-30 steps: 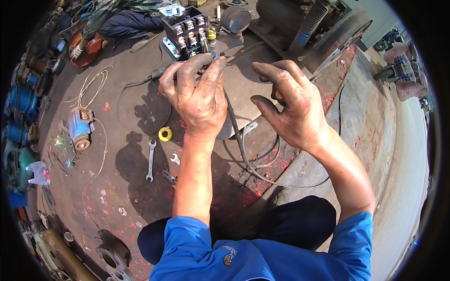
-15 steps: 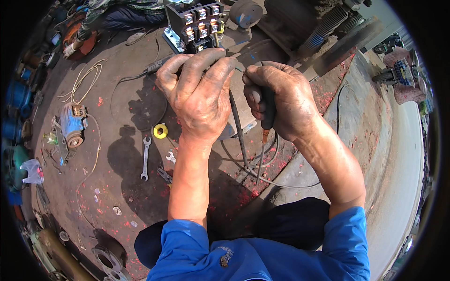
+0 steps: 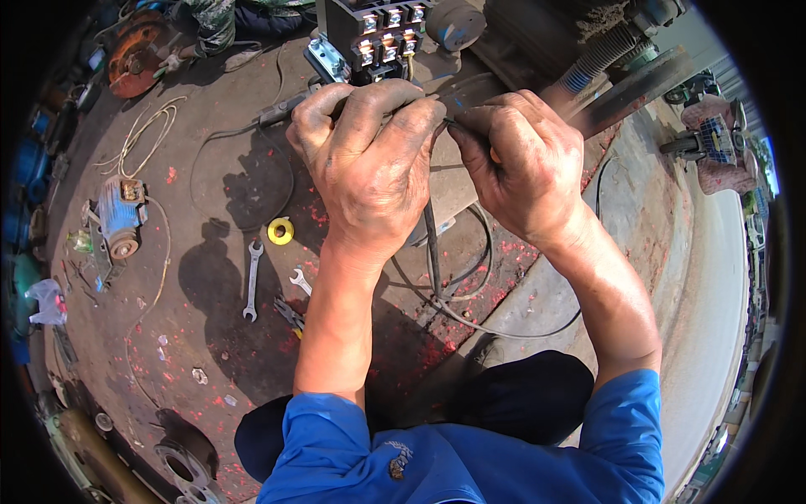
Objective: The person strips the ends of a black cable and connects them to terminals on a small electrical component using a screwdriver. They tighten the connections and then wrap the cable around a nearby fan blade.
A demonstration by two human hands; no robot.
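Observation:
My left hand [image 3: 369, 164] is closed, its fingertips pinching the upper part of a black cable [image 3: 432, 244] that hangs down to the floor. My right hand [image 3: 525, 168] is curled around a screwdriver [image 3: 494, 156]; its orange collar shows between the fingers and its thin shaft points left, toward the cable. The right thumb and forefinger also meet a thin dark wire end at the left fingertips; the exact grip is hidden. Just beyond my hands stands a black contactor [image 3: 382, 50] with rows of silver screw terminals and a metal bracket [image 3: 326, 57] at its left side.
On the floor lie a yellow tape roll [image 3: 280, 231], an open-ended wrench [image 3: 253, 281], a second wrench [image 3: 300, 281] and pliers [image 3: 288, 312]. A blue motor [image 3: 120, 216] sits left. Far left, a co-worker's hand [image 3: 172, 60] is near an orange-red disc [image 3: 134, 55]. Heavy machinery [image 3: 537, 42] stands far right.
The screwdriver shaft has swung from pointing down to pointing left. My right fingertips have come closer to my left ones. The co-worker's hand has shifted right across the disc.

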